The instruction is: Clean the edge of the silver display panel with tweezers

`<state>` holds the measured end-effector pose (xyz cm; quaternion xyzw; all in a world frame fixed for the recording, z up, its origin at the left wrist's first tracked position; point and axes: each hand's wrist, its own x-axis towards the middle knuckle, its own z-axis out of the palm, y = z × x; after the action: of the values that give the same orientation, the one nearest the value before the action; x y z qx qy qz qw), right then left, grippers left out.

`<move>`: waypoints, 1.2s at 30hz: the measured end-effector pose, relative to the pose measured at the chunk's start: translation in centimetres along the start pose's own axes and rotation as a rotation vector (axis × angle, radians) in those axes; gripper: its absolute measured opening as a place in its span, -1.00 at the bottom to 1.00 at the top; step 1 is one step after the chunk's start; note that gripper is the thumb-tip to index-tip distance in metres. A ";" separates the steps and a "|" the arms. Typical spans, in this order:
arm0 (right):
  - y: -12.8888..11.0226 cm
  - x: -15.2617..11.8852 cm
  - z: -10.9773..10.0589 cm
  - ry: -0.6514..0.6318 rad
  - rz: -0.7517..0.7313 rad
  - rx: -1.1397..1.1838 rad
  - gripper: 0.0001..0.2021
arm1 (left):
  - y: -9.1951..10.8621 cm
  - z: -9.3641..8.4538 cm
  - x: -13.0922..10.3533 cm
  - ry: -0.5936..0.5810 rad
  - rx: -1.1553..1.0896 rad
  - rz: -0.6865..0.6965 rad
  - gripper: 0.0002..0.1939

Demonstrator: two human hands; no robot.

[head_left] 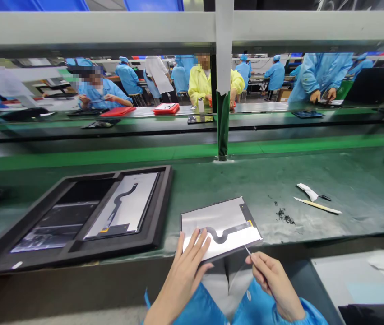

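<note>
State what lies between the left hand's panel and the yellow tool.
In the head view, black scraps lie on the table between the panel and the yellow tool.

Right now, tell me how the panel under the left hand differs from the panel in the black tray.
The bench panel lies at the near edge of the bench; the tray panel sits inside the black tray. The left hand rests on the bench panel, while the tray panel is untouched. Both show a silver face with a dark, curved ribbon.

Left hand (185,271) flat (palm down), right hand (272,276) pinched
</note>
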<state>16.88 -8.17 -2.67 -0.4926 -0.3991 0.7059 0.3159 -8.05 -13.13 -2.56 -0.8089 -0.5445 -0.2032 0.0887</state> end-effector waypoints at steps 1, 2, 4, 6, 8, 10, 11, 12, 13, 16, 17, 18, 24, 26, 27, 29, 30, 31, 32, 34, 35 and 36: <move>-0.1 0.1 -0.1 0.010 0.002 0.012 -0.37 | 0.0 0.1 0.3 -0.001 -0.013 0.001 -0.47; -0.1 0.2 -0.2 0.018 0.004 0.022 -0.37 | 0.0 0.1 0.5 0.000 -0.025 0.004 -0.46; 0.1 0.4 -0.4 0.029 0.007 0.041 -0.38 | -0.1 0.3 0.8 0.005 -0.046 0.007 -0.46; 0.2 0.5 -0.7 0.041 0.006 0.054 -0.39 | -0.2 0.3 0.9 0.011 -0.064 0.004 -0.45; 0.1 0.4 -1.0 0.057 -0.001 0.058 -0.41 | -0.3 0.3 0.9 0.013 -0.075 0.000 -0.45; -0.3 0.2 -1.2 0.072 -0.009 0.060 -0.41 | -0.3 0.3 1.0 0.006 -0.077 0.001 -0.45; -0.6 0.1 -1.4 0.080 -0.010 0.062 -0.41 | -0.4 0.3 1.0 0.000 -0.077 0.001 -0.45; -1.0 -0.1 -1.5 0.086 -0.009 0.065 -0.41 | -0.4 0.3 1.1 -0.007 -0.079 -0.001 -0.45; -1.4 -0.2 -1.6 0.093 -0.008 0.068 -0.41 | -0.3 0.3 1.1 -0.014 -0.081 -0.006 -0.46; -2.4 -0.5 -2.0 0.111 -0.011 0.071 -0.42 | -0.3 0.3 1.1 -0.013 -0.096 -0.018 -0.46; -2.7 -0.5 -2.1 0.121 -0.015 0.070 -0.42 | -0.3 0.4 1.1 -0.005 -0.103 -0.020 -0.46; -2.9 -0.5 -2.3 0.133 -0.015 0.069 -0.41 | -0.3 0.4 1.1 0.002 -0.108 -0.023 -0.45; -4.6 -0.7 -4.1 0.256 -0.034 0.116 -0.40 | -0.3 0.4 1.1 -0.005 -0.104 -0.018 -0.48; -5.4 -0.9 -5.1 0.320 -0.067 0.122 -0.40 | -0.3 0.4 1.1 -0.007 -0.100 -0.014 -0.49; -5.8 -1.1 -5.6 0.338 -0.079 0.115 -0.41 | -0.3 0.4 1.1 -0.007 -0.100 -0.014 -0.49; -6.5 -1.4 -6.4 0.358 -0.109 0.091 -0.42 | -0.3 0.4 1.1 -0.007 -0.099 -0.019 -0.50; -6.7 -1.5 -6.7 0.359 -0.121 0.075 -0.43 | -0.4 0.4 1.1 -0.008 -0.098 -0.021 -0.50; -6.8 -1.6 -6.9 0.358 -0.132 0.058 -0.43 | -0.4 0.4 1.0 -0.009 -0.098 -0.023 -0.50; -6.9 -1.7 -7.0 0.354 -0.142 0.037 -0.43 | -0.5 0.4 0.9 -0.013 -0.098 -0.024 -0.49; -6.7 -1.7 -7.0 0.346 -0.161 -0.019 -0.41 | -0.5 0.3 0.9 -0.018 -0.099 -0.023 -0.48; -6.6 -1.7 -6.9 0.338 -0.174 -0.056 -0.41 | -0.4 0.2 1.0 -0.011 -0.101 -0.023 -0.47; -6.4 -1.6 -6.8 0.323 -0.188 -0.098 -0.41 | -0.2 0.0 1.3 0.004 -0.109 -0.022 -0.46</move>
<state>24.17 -4.75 2.30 -0.5749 -0.4212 0.5649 0.4160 -7.85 -11.90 -2.05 -0.8060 -0.5414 -0.2353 0.0435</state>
